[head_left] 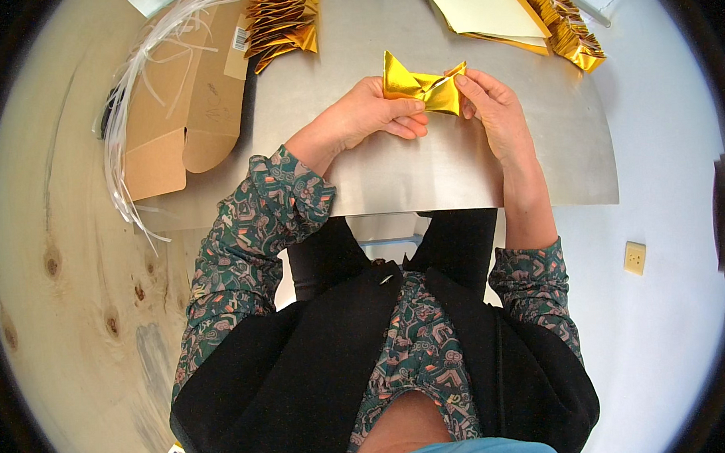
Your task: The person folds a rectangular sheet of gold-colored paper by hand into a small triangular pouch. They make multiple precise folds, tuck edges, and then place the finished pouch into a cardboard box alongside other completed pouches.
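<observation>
A piece of shiny gold foil paper (428, 87), folded with pointed corners, is held between my two hands above the metal tabletop. My left hand (382, 108) grips its left side, thumb lying across the front near the lower middle. At the right corner, my right hand (488, 98) pinches the foil between thumb and fingers. Creases run in toward the middle of the piece. Part of its back is hidden behind my left fingers.
An open cardboard box (163, 114) with white plastic strips (120, 131) stands at the left. Stacked folded gold pieces (284, 25) lie beside it. Cream and gold sheets (491, 10) and another row of folded gold pieces (567, 32) are at the far right.
</observation>
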Available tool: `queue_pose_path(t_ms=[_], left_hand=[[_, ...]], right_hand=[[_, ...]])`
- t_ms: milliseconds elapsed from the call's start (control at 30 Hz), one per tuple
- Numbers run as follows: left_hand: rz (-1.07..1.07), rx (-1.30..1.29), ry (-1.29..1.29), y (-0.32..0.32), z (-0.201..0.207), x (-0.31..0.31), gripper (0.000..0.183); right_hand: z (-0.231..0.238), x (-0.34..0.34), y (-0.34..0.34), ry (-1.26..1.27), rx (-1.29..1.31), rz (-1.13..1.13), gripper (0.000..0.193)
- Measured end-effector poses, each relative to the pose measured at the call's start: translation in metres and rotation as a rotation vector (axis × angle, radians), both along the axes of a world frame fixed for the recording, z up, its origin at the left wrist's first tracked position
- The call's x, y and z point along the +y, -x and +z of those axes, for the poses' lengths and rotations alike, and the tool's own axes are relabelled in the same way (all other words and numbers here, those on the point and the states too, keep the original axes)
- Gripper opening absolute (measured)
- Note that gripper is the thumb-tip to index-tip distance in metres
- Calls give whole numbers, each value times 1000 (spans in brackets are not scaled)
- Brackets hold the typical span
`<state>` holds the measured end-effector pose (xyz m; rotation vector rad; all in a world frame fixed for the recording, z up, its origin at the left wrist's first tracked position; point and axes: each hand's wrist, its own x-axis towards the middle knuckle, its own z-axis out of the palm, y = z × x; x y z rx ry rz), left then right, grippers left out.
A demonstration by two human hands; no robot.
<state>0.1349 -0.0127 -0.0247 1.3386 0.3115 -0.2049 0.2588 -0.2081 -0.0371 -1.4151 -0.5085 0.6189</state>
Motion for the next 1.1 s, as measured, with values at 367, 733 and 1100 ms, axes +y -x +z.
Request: queue_pose_path(t_ms=[367, 733, 1100], left_hand=[[-32, 5, -9, 0, 1, 1, 30], [58, -6, 12, 0, 1, -1, 28], [17, -17, 36, 0, 4, 0, 27]], right_hand=[[-3, 0, -2, -16, -8, -25, 19], [4, -2, 2, 37, -19, -9, 24], [-4, -8, -9, 49, -34, 135, 18]])
